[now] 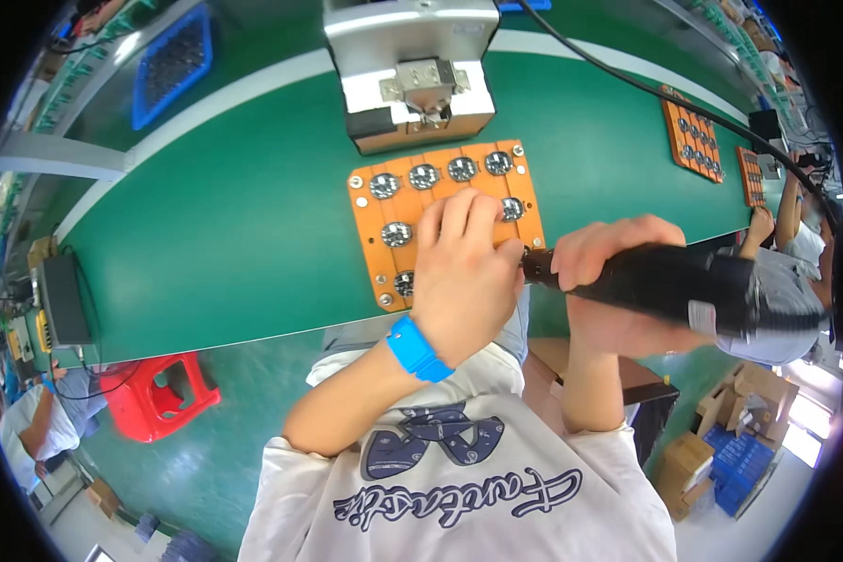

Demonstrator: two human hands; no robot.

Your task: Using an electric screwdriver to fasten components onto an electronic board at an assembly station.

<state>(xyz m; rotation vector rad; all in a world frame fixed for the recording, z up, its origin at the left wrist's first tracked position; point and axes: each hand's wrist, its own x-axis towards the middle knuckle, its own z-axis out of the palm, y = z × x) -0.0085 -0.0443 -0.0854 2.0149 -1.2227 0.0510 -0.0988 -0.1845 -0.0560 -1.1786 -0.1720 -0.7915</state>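
An orange fixture plate [370, 201] lies on the green table, with round black parts [423, 176] set in rows in it and round metal studs near its corners. My left hand [464, 281], a blue band on its wrist, rests over the plate's middle and near side. Its fingers are bent and its thumb points toward the driver's tip; whatever they hold is hidden. In my right hand [618, 253] is a black power screwdriver [674, 281], held nearly level, its narrow end by my left thumb at the plate's right edge. The bit's tip is hidden.
Behind the plate stands a grey metal machine [412, 56] with a clamp block. A black cable [646, 80] crosses the upper right. More orange plates [693, 140] lie farther right, near another person. A red stool [159, 398] and cardboard boxes [684, 468] stand on the floor.
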